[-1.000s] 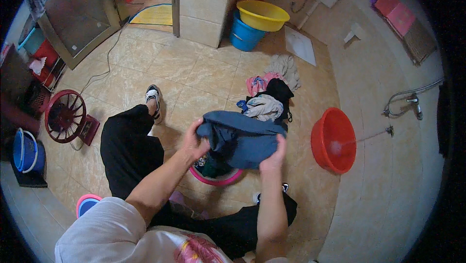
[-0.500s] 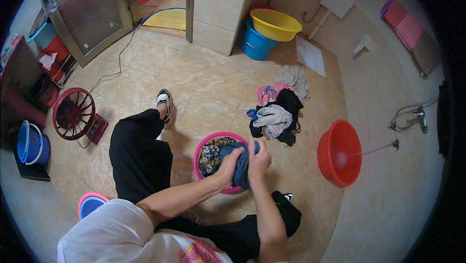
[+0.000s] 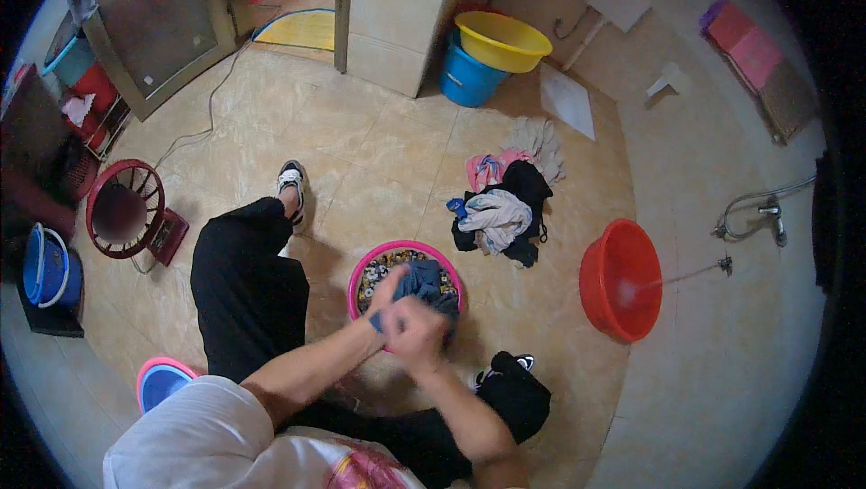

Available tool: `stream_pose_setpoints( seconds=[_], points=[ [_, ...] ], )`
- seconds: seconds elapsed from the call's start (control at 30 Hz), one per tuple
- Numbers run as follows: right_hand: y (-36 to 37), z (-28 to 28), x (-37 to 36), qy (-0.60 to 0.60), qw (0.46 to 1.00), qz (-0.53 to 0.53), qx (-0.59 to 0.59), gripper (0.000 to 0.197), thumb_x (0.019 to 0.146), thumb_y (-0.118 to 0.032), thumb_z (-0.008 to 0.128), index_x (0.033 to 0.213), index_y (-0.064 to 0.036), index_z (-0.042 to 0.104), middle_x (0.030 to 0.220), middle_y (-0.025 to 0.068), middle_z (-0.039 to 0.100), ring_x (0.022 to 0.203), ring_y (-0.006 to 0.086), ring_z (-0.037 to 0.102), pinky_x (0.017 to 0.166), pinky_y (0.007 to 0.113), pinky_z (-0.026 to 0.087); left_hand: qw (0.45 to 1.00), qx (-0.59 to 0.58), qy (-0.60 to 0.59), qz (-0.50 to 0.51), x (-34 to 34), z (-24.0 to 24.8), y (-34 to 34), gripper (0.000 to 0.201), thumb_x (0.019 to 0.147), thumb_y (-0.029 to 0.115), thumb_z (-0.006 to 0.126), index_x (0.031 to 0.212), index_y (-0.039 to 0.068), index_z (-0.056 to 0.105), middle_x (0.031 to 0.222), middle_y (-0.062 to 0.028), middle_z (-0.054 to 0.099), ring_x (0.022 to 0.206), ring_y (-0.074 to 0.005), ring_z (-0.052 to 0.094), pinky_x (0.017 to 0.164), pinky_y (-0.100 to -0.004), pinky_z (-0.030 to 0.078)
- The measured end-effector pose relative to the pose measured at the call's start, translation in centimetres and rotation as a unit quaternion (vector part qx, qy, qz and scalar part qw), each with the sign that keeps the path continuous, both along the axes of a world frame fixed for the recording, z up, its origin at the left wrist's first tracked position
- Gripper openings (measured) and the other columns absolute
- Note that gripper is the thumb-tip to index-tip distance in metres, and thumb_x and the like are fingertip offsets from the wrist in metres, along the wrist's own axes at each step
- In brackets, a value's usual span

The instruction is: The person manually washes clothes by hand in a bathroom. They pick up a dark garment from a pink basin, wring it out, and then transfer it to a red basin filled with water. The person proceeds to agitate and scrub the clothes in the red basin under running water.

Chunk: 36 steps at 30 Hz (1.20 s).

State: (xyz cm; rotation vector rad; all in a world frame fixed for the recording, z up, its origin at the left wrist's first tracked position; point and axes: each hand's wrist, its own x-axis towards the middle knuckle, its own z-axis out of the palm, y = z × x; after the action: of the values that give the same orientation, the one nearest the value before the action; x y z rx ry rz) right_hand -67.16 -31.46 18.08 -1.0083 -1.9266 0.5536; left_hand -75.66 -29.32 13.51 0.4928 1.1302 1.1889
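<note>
A dark blue-grey cloth garment (image 3: 426, 281) is bunched over a pink-rimmed basin (image 3: 354, 283) on the floor between my legs. My left hand (image 3: 386, 294) grips the garment on its left side, above the basin. My right hand (image 3: 417, 334), a little blurred, is closed in a fist on a fold of it and lies across my left wrist. A bit of the cloth shows between the two hands. The basin's inside carries a dark, white and yellow pattern, partly hidden by the garment and my hands.
A pile of clothes (image 3: 501, 218) lies ahead to the right. Water from a wall tap (image 3: 724, 265) runs into a red basin (image 3: 595, 281). A dark red fan (image 3: 167, 236) with a cord stands at left, near a blue bucket (image 3: 45, 263). A yellow basin (image 3: 505, 42) sits atop a blue bucket (image 3: 471, 78).
My right hand has come down and left, crossing over my left wrist with cloth in its grip. The garment has spread lower into the basin. The view has shifted slightly.
</note>
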Motion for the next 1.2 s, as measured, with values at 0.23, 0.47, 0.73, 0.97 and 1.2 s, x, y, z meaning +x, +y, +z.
stream_pose_setpoints(
  seconds=[0.23,0.47,0.73,0.97,1.2],
  points=[
    [5.0,-1.8,3.2,-0.081,0.979,-0.187,-0.017,0.025,0.085,-0.023,0.059,0.066,-0.0065,0.054,0.063,0.0145,0.057,0.057,0.0334,0.057,0.05,0.042,0.044,0.968,-0.115,-0.222,0.02,2.7,-0.6,-1.8,0.026,0.09,0.027,0.046,0.107,0.009,0.056,0.097,-0.0074,0.061,0.088,-0.0191,0.059,0.079,-0.035,0.049],
    [-2.3,0.9,-1.8,-0.097,0.991,0.075,0.056,0.022,0.076,-0.019,0.066,0.061,-0.0114,0.051,0.06,0.0095,0.052,0.053,0.0278,0.055,0.048,0.038,0.044,0.837,0.078,-0.535,-0.08,0.7,-3.7,-1.7,0.027,0.097,0.029,0.038,0.095,0.011,0.058,0.09,-0.0038,0.063,0.082,-0.0149,0.062,0.076,-0.0302,0.051],
    [1.8,-0.6,1.7,0.074,0.982,-0.068,-0.161,0.021,0.082,-0.015,0.061,0.064,-0.0097,0.053,0.062,0.0115,0.056,0.053,0.0285,0.055,0.048,0.04,0.043,0.927,0.007,-0.375,-0.016,1.1,-3.9,-1.7,0.025,0.089,0.036,0.053,0.088,0.013,0.062,0.085,-0.0042,0.064,0.073,-0.0188,0.06,0.067,-0.0312,0.051],
    [3.3,-1.4,1.5,-0.079,0.988,-0.125,0.044,0.025,0.083,-0.023,0.063,0.063,-0.0107,0.053,0.059,0.0097,0.055,0.051,0.0287,0.055,0.044,0.039,0.043,0.937,-0.113,-0.331,0.005,1.8,-1.9,-2.7,0.03,0.092,0.037,0.048,0.096,0.012,0.063,0.097,-0.0053,0.065,0.086,-0.0204,0.062,0.079,-0.0342,0.051],
    [-2.3,2.9,-1.5,-0.116,0.984,0.088,0.103,0.026,0.069,-0.021,0.07,0.057,-0.0113,0.049,0.059,0.0099,0.051,0.048,0.0277,0.052,0.046,0.037,0.041,0.838,0.011,-0.539,-0.09,1.5,-5.4,-2.0,0.028,0.09,0.036,0.051,0.099,0.012,0.062,0.089,-0.006,0.064,0.077,-0.0171,0.061,0.072,-0.0328,0.051]
  ],
)
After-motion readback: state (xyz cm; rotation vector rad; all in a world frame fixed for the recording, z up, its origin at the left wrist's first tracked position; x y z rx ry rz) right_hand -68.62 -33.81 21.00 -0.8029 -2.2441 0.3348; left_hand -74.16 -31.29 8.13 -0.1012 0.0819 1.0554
